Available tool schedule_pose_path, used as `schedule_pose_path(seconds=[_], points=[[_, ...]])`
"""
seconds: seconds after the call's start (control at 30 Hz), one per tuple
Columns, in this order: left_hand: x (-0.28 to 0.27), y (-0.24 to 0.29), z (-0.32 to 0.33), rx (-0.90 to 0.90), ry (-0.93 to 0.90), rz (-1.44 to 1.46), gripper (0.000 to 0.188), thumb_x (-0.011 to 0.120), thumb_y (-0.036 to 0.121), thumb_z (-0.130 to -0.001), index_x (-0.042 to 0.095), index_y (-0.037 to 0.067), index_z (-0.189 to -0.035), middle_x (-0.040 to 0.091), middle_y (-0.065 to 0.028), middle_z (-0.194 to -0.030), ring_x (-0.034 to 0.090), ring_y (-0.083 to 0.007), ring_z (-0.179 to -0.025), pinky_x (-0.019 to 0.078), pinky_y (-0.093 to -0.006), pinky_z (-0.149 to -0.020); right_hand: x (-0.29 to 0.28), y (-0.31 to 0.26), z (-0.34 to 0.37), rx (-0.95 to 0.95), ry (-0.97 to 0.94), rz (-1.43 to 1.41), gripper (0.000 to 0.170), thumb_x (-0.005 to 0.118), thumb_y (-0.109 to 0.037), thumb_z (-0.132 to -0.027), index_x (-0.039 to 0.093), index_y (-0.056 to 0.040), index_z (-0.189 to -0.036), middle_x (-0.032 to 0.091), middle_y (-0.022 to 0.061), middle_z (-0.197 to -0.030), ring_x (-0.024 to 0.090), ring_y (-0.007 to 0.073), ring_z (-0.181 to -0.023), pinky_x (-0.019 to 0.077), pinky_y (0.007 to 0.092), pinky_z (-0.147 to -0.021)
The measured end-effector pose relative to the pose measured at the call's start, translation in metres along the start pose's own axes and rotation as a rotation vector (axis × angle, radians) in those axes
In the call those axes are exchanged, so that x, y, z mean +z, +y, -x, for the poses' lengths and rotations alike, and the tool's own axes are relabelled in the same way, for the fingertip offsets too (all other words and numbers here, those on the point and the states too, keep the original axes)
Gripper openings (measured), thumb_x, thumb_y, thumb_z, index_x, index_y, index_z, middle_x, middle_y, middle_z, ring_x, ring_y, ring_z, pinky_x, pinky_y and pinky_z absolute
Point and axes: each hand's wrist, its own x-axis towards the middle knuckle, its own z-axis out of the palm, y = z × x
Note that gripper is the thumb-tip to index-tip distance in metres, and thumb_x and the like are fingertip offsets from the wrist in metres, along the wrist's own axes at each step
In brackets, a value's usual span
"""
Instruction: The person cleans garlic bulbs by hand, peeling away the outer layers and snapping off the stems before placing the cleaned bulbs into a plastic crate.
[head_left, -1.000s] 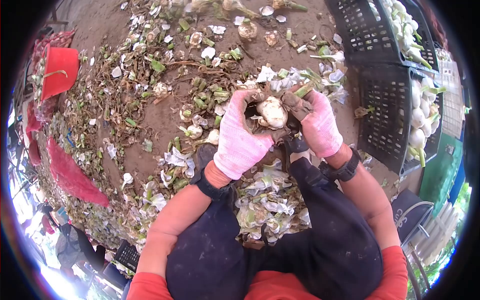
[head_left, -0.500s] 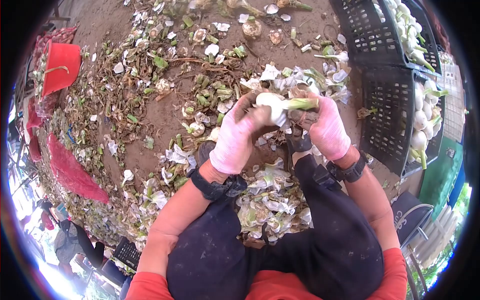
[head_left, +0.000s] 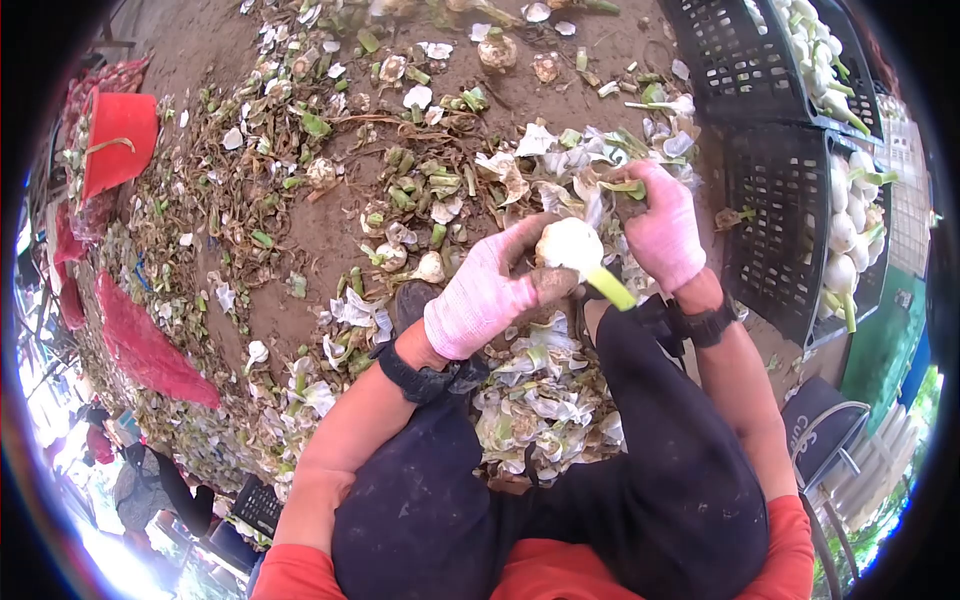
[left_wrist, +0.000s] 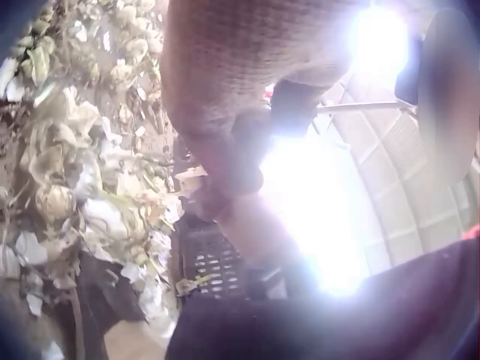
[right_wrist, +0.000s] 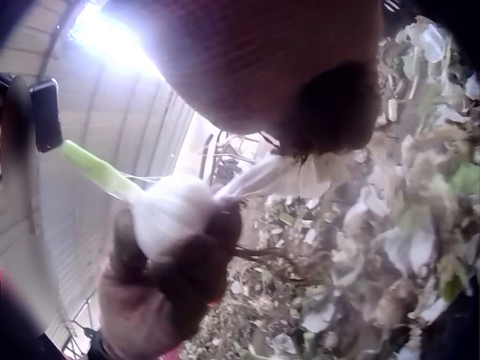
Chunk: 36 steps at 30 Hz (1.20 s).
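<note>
My left hand, in a pink glove with dirt-dark fingertips, holds a white garlic bulb between thumb and fingers. Its short green stem points down and to the right. Up and right of the bulb, my right hand, gloved alike, pinches a strip of peeled garlic skin with a greenish end. In the right wrist view, pale skin stretches from beside the bulb to the right fingertips. The left wrist view is glary, and the bulb is hidden there.
Black crates of trimmed garlic stand on the right. Skins and cut stems litter the dirt floor, with a heap of peelings between the legs. Untrimmed bulbs lie ahead. A red bucket and a red mesh sack are at left.
Outer skin has come off the bulb, which now looks whiter. The stem has swung from the right hand's side to down-right. My right hand has moved away from the bulb, holding skin.
</note>
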Motion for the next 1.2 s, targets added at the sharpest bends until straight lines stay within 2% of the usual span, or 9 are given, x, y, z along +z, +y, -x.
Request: schedule_pose_path(seconds=[0.07,0.23,0.33,0.47,0.7,0.97,1.03,1.1,1.2], points=[[0.003,-0.014,0.001,0.024,-0.063,0.101,0.068,0.072,0.031,-0.083,0.043,0.002,-0.138,0.061,-0.0088,-0.118,0.057,-0.0154,-0.109,0.0467,-0.0327,-0.095,0.005,0.033,-0.007,0.027,0.014,0.212,0.039,0.056,0.008,-0.071,0.064,-0.0068,-0.106,0.064,0.0158,-0.105,0.062,0.0325,-0.099,0.0494,0.0403,-0.088],[0.001,-0.008,0.0,0.018,-0.031,0.152,0.071,0.068,0.028,-0.085,0.036,0.001,-0.142,0.057,-0.0098,-0.12,0.057,-0.0152,-0.106,0.0474,-0.0319,-0.092,-0.031,-0.012,0.0,-0.11,-0.085,0.036,0.054,0.061,0.006,-0.074,0.058,-0.0069,-0.126,0.057,0.0176,-0.121,0.059,0.0342,-0.108,0.0482,0.037,-0.095],[0.005,-0.001,0.001,-0.013,0.035,0.223,0.062,0.071,0.022,-0.086,0.041,0.0,-0.136,0.055,-0.0065,-0.122,0.054,-0.0137,-0.108,0.0465,-0.0289,-0.091,-0.047,-0.044,0.007,0.109,-0.352,-0.393,0.041,0.07,-0.003,-0.078,0.061,-0.0002,-0.118,0.064,0.0169,-0.108,0.065,0.0265,-0.094,0.0519,0.0329,-0.082],[0.003,-0.007,-0.003,-0.003,0.032,0.162,0.057,0.072,0.02,-0.085,0.044,0.0,-0.13,0.055,-0.0068,-0.119,0.055,-0.0131,-0.107,0.0481,-0.0284,-0.088,-0.037,-0.051,0.012,0.014,-0.286,-0.252,0.021,0.072,-0.008,-0.078,0.069,0.0018,-0.097,0.067,0.0158,-0.086,0.067,0.0254,-0.081,0.0516,0.0334,-0.073],[0.014,-0.011,-0.001,-0.035,0.017,0.63,0.059,0.07,0.019,-0.084,0.041,0.0,-0.132,0.056,-0.01,-0.12,0.058,-0.0202,-0.112,0.0482,-0.0357,-0.096,-0.03,-0.057,0.019,-0.074,-0.173,-0.085,0.015,0.068,-0.003,-0.076,0.067,0.0003,-0.09,0.065,0.0153,-0.08,0.066,0.0283,-0.073,0.0515,0.0347,-0.067],[0.003,-0.015,-0.001,-0.093,-0.247,0.602,0.073,0.068,0.028,-0.083,0.037,-0.005,-0.14,0.058,-0.0123,-0.123,0.058,-0.0202,-0.112,0.0456,-0.0332,-0.097,-0.024,-0.03,0.0,0.119,-0.385,-0.164,0.016,0.064,-0.005,-0.074,0.061,0.0004,-0.088,0.062,0.0166,-0.073,0.065,0.0308,-0.072,0.051,0.0359,-0.065],[0.001,-0.015,0.002,-0.104,-0.24,0.544,0.074,0.068,0.029,-0.083,0.036,-0.005,-0.14,0.058,-0.0121,-0.122,0.058,-0.0198,-0.112,0.0444,-0.0329,-0.098,0.0,0.016,-0.002,-0.04,-0.319,0.279,0.019,0.062,-0.006,-0.074,0.06,-0.0011,-0.091,0.063,0.0191,-0.08,0.065,0.036,-0.08,0.0509,0.0405,-0.071],[-0.002,-0.016,0.005,-0.126,-0.217,0.431,0.077,0.068,0.031,-0.083,0.033,-0.004,-0.142,0.059,-0.0117,-0.121,0.059,-0.019,-0.11,0.042,-0.0322,-0.1,0.006,0.019,0.003,-0.002,-0.373,0.357,0.02,0.062,-0.006,-0.073,0.06,-0.0027,-0.093,0.063,0.0193,-0.085,0.063,0.0373,-0.085,0.05,0.0423,-0.075],[-0.001,-0.024,0.001,-0.067,-0.232,0.543,0.057,0.069,0.016,-0.082,0.044,0.001,-0.13,0.06,-0.0119,-0.121,0.059,-0.0198,-0.111,0.0439,-0.035,-0.099,0.005,0.024,0.007,0.138,-0.431,0.467,0.022,0.064,-0.007,-0.072,0.061,-0.006,-0.094,0.063,0.0185,-0.094,0.062,0.0379,-0.092,0.0487,0.044,-0.081]])
